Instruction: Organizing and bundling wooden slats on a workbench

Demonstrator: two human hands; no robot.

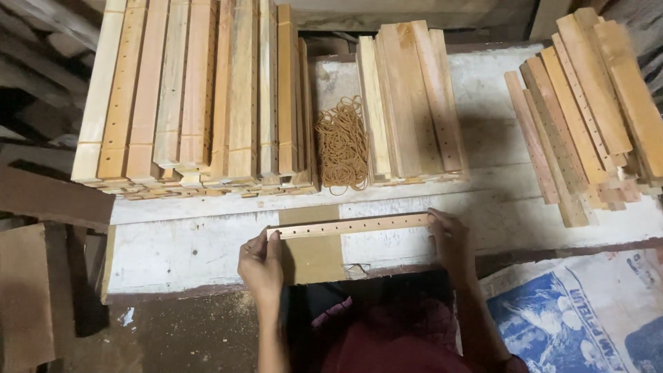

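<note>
We hold one thin pale wooden slat with a row of small holes (349, 226) flat on the white worn surface (179, 249), near its close edge. Our left hand (261, 262) pinches its left end, our right hand (449, 238) grips its right end, so it lies level. Far behind, a heap of tan rubber bands (341, 145) waits between a large stack of drilled slats (200, 97) and a smaller stack (411, 103).

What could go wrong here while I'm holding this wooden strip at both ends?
The strip is thin and held only by the left hand and right hand at its tips, so it might bow or slip. The rubber bands lie loose between stacks and could snag. The right-hand pile of slats looks uneven and may slide.
</note>
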